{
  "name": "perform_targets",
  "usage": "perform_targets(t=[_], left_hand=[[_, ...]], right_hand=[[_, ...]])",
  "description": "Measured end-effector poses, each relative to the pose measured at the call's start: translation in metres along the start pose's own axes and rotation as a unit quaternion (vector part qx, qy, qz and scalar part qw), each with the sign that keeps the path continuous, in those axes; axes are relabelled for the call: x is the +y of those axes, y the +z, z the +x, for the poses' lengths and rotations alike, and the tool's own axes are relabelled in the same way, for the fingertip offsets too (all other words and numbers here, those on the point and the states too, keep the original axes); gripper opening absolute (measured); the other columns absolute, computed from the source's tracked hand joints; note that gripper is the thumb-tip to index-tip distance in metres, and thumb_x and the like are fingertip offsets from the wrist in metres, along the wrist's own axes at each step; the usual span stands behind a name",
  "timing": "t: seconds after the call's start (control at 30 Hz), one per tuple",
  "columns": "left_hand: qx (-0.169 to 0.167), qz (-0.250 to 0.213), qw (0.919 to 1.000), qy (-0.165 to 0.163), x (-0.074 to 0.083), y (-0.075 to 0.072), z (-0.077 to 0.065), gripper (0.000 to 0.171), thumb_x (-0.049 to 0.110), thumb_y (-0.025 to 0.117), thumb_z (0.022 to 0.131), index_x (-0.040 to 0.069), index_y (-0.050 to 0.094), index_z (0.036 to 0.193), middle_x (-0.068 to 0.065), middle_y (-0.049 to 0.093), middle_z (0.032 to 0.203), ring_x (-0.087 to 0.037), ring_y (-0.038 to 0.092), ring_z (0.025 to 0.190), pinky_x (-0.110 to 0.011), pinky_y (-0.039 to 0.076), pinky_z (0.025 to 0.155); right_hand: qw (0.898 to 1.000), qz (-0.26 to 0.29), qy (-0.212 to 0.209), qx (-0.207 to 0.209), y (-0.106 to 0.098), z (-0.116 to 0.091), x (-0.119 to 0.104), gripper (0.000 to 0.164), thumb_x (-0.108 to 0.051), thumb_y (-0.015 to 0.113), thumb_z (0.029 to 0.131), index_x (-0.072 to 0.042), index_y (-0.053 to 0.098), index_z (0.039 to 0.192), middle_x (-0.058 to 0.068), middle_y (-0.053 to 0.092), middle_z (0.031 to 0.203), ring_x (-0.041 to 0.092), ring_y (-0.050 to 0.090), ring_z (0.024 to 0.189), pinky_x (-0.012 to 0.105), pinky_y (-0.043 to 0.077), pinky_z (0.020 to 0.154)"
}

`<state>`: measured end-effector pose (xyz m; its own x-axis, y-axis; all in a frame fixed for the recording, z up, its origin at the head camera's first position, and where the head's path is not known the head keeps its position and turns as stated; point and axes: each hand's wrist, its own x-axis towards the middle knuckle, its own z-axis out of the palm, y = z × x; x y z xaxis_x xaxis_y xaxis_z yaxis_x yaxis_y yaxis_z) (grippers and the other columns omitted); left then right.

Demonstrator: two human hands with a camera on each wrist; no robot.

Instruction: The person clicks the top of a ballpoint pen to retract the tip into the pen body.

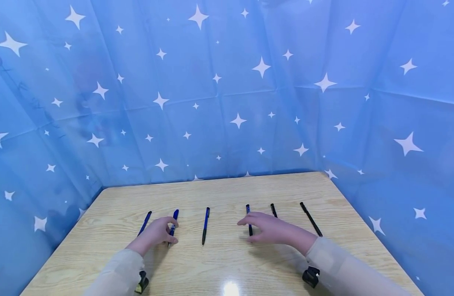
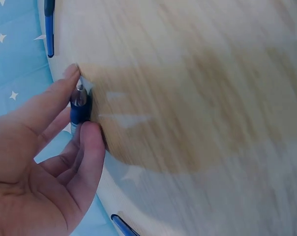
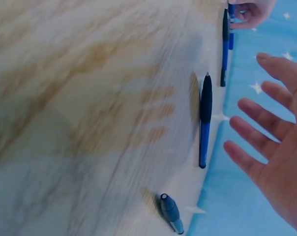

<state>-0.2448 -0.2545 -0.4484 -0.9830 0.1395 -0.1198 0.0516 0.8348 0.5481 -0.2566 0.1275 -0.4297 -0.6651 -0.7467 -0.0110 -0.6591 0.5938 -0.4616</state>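
My left hand (image 1: 158, 233) reaches over a blue pen (image 1: 175, 214), thumb and fingers spread apart on the pen's two sides. In the left wrist view the metal tip of that blue pen (image 2: 79, 96) shows in the gap, with a fingertip overlapping its barrel. My right hand (image 1: 273, 229) hovers above a blue pen with a dark grip (image 1: 248, 209), covering its middle. The right wrist view shows the right hand (image 3: 281, 132) with fingers spread and nothing in them. Another blue pen (image 1: 206, 226) lies between the hands.
A further blue pen (image 1: 145, 223) lies left of my left hand. Two black pens, a partly covered one (image 1: 273, 210) and an outer one (image 1: 310, 218), lie to the right. The wooden table (image 1: 227, 263) backs onto a blue star-patterned curtain (image 1: 197, 90).
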Motion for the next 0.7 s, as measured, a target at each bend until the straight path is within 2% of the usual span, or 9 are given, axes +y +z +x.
perform_targets(t=[0.17,0.27,0.5,0.7], left_hand=[[-0.012,-0.060,0.9979,-0.021,0.004,0.002,-0.002,0.043,-0.005,0.082,0.073,0.002,0.064,0.112,-0.011,0.053,0.084,-0.019,0.058,0.063,-0.033,0.055,0.056],[-0.021,-0.068,0.9971,-0.024,0.007,0.003,-0.002,0.044,-0.008,0.080,0.074,0.003,0.063,0.114,-0.013,0.053,0.087,-0.020,0.060,0.063,-0.033,0.056,0.057],[-0.040,-0.051,0.9977,-0.018,0.018,0.004,-0.002,0.051,-0.013,0.078,0.073,0.006,0.063,0.117,-0.013,0.054,0.090,-0.021,0.059,0.065,-0.034,0.055,0.055],[-0.038,-0.032,0.9988,0.008,0.032,0.006,-0.004,0.054,-0.016,0.073,0.073,0.008,0.062,0.120,-0.010,0.056,0.087,-0.020,0.058,0.064,-0.033,0.053,0.053]], right_hand=[[1.000,-0.004,-0.001,0.000,-0.002,0.004,-0.004,0.046,-0.024,0.069,0.093,-0.014,0.057,0.135,0.000,0.054,0.133,0.022,0.049,0.127,0.044,0.042,0.101],[1.000,-0.012,-0.003,0.004,-0.002,0.008,-0.005,0.045,-0.024,0.069,0.093,-0.014,0.057,0.135,-0.001,0.054,0.132,0.020,0.050,0.124,0.042,0.043,0.100],[1.000,-0.003,-0.009,0.005,-0.007,0.014,-0.005,0.048,-0.027,0.069,0.093,-0.012,0.056,0.136,0.001,0.055,0.130,0.022,0.052,0.122,0.042,0.044,0.099],[1.000,0.016,-0.005,0.017,-0.014,0.019,-0.008,0.047,-0.025,0.068,0.093,-0.013,0.055,0.137,0.002,0.055,0.132,0.022,0.051,0.123,0.044,0.044,0.099]])
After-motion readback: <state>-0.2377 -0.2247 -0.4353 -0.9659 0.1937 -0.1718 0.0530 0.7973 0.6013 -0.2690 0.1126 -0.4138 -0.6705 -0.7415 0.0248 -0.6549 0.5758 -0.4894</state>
